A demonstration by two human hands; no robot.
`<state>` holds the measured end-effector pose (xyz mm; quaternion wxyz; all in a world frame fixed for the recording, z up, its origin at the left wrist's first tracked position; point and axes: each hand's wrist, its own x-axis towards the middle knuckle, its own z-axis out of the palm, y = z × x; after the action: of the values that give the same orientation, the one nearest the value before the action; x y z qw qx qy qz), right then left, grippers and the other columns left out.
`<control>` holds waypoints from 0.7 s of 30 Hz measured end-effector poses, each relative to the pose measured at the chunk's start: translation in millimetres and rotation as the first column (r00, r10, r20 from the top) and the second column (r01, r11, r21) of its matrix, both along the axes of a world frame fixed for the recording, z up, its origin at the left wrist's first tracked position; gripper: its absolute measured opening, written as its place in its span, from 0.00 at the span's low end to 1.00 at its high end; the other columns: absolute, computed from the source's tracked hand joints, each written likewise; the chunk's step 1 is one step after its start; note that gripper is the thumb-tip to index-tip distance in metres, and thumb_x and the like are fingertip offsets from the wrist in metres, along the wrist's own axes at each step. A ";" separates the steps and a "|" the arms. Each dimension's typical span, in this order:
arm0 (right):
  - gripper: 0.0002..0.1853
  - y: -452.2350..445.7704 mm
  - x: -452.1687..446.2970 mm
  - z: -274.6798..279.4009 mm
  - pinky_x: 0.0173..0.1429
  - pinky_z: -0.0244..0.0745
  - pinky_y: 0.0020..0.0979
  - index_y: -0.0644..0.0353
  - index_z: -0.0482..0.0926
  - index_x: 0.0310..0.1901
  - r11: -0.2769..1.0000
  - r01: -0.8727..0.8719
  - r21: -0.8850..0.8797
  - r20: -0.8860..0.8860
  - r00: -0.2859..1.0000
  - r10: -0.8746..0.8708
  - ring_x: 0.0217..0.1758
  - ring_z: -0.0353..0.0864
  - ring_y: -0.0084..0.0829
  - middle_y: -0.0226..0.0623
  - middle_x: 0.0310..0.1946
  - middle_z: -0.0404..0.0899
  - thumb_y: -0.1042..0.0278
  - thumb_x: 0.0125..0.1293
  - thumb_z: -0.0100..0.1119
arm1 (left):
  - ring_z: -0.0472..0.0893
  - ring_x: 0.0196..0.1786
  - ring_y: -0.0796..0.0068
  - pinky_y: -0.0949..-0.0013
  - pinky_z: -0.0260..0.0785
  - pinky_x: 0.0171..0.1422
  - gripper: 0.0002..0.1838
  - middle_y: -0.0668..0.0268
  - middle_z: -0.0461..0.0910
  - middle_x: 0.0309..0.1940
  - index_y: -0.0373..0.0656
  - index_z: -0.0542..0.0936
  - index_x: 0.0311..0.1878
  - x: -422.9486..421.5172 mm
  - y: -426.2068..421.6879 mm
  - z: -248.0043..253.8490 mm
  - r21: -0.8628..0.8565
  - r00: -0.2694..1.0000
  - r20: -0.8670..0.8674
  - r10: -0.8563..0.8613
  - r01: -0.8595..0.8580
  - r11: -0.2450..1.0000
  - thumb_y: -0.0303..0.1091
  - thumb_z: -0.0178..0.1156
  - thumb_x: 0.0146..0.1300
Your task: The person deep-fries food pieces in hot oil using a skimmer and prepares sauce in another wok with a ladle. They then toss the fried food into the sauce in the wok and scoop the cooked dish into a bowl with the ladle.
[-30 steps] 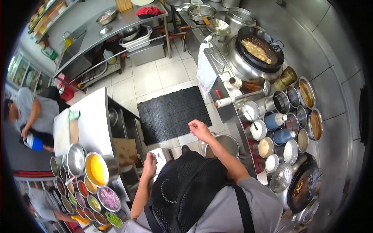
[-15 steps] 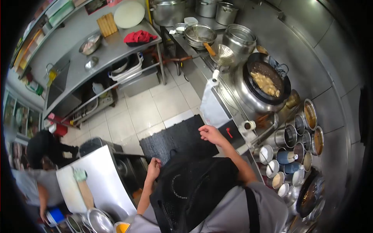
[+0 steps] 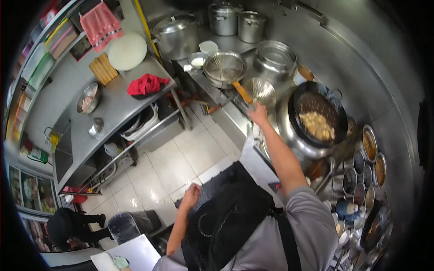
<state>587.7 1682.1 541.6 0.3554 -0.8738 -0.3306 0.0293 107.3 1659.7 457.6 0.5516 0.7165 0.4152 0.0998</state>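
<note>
My right hand (image 3: 259,114) is stretched forward, its fingers closed around the handle of a perforated ladle (image 3: 258,91). The ladle's round bowl rests beside the large wok burner. Right of my forearm, a black wok (image 3: 318,106) holds pale, browned pieces of food (image 3: 317,125) in dark, bubbling oil. My left hand (image 3: 191,196) hangs low over the floor in front of my black apron (image 3: 230,217), fingers curled, with nothing visible in it. A wire strainer (image 3: 224,67) with a wooden handle (image 3: 242,92) lies over a pot just beyond the ladle.
Seasoning pots (image 3: 349,180) and a second wok (image 3: 376,226) line the right side. Large lidded pots (image 3: 175,37) stand at the back. On the left, a steel table (image 3: 117,97) carries a bowl (image 3: 89,98) and red cloth (image 3: 148,85). A person in black (image 3: 68,230) bends near a bin (image 3: 122,229).
My right hand has moved forward from above the black mat to the ladle's handle. My left hand stays low and curled. The view has shifted, and the person at the lower left has moved.
</note>
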 end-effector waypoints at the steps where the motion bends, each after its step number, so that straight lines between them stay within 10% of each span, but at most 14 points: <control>1: 0.31 21.4 12.7 1.8 0.63 0.70 0.42 0.65 0.73 0.59 1.000 -0.006 0.011 0.002 1.000 0.006 0.57 0.76 0.56 0.60 0.54 0.75 0.58 0.56 0.65 | 0.77 0.31 0.72 0.69 0.72 0.40 0.06 0.62 0.76 0.25 0.38 0.71 0.41 4.4 1.5 -11.8 -0.069 1.000 -0.025 0.004 -0.005 0.998 0.21 0.46 0.63; 5: 0.33 84.9 56.7 -19.9 0.51 0.78 0.42 0.65 0.73 0.56 0.983 0.017 -0.182 0.045 0.999 -0.009 0.45 0.82 0.51 0.56 0.42 0.80 0.51 0.53 0.69 | 0.76 0.33 0.77 0.73 0.69 0.41 0.05 0.68 0.75 0.29 0.39 0.71 0.43 27.2 7.5 -4.0 -0.267 0.990 0.137 0.046 -0.008 0.964 0.25 0.54 0.65; 6: 0.30 92.5 61.0 -17.2 0.40 0.79 0.40 0.64 0.74 0.53 0.986 -0.070 -0.151 -0.227 0.973 0.034 0.36 0.82 0.45 0.50 0.36 0.80 0.52 0.55 0.68 | 0.75 0.34 0.78 0.75 0.69 0.42 0.07 0.70 0.75 0.30 0.39 0.72 0.44 34.4 8.1 19.7 -0.352 0.983 0.167 0.071 -0.008 0.936 0.26 0.57 0.65; 9: 0.14 102.5 82.7 -25.6 0.15 0.64 0.29 0.59 0.71 0.38 0.954 -0.231 0.193 -0.902 0.341 0.265 0.16 0.72 0.25 0.32 0.21 0.72 0.62 0.62 0.67 | 0.75 0.36 0.79 0.76 0.68 0.44 0.12 0.70 0.75 0.33 0.39 0.72 0.45 49.5 33.8 31.5 -0.470 0.981 0.134 0.138 -0.059 0.880 0.27 0.63 0.62; 12: 0.14 98.2 69.4 0.6 0.20 0.66 0.29 0.60 0.67 0.42 0.855 -0.035 0.517 -0.850 0.099 0.518 0.20 0.73 0.27 0.34 0.22 0.72 0.72 0.63 0.65 | 0.75 0.36 0.79 0.76 0.68 0.43 0.12 0.68 0.74 0.31 0.37 0.70 0.45 69.3 69.6 19.4 -0.419 0.977 0.207 0.057 0.036 0.907 0.23 0.63 0.62; 17: 0.17 22.9 38.4 57.3 0.21 0.63 0.26 0.60 0.64 0.47 0.833 0.133 0.537 -0.793 0.415 0.445 0.22 0.73 0.23 0.36 0.26 0.74 0.77 0.63 0.62 | 0.72 0.29 0.79 0.73 0.65 0.33 0.07 0.67 0.74 0.25 0.36 0.70 0.44 97.7 122.7 5.6 -0.395 0.950 0.229 -0.213 0.291 0.872 0.20 0.55 0.64; 19: 0.18 -32.8 25.4 84.2 0.21 0.61 0.23 0.59 0.64 0.50 0.870 0.097 0.483 -0.705 0.633 0.321 0.22 0.71 0.20 0.32 0.27 0.73 0.75 0.63 0.63 | 0.71 0.26 0.80 0.74 0.64 0.30 0.03 0.67 0.75 0.22 0.37 0.72 0.42 123.8 137.0 19.7 -0.136 0.913 -0.133 -0.386 0.369 0.920 0.23 0.50 0.67; 21: 0.23 -95.5 1.1 116.8 0.23 0.61 0.23 0.56 0.66 0.60 0.899 0.123 0.421 -0.522 0.843 0.129 0.24 0.69 0.17 0.28 0.30 0.72 0.72 0.65 0.61 | 0.71 0.24 0.80 0.73 0.64 0.29 0.06 0.66 0.76 0.22 0.38 0.74 0.40 124.1 166.3 -37.0 -0.157 0.909 0.096 -0.406 0.417 0.895 0.23 0.46 0.68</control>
<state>588.7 1586.6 658.4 0.6208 -0.7269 -0.2170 0.1981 231.4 1826.0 420.7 0.6329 0.7338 0.2446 -0.0341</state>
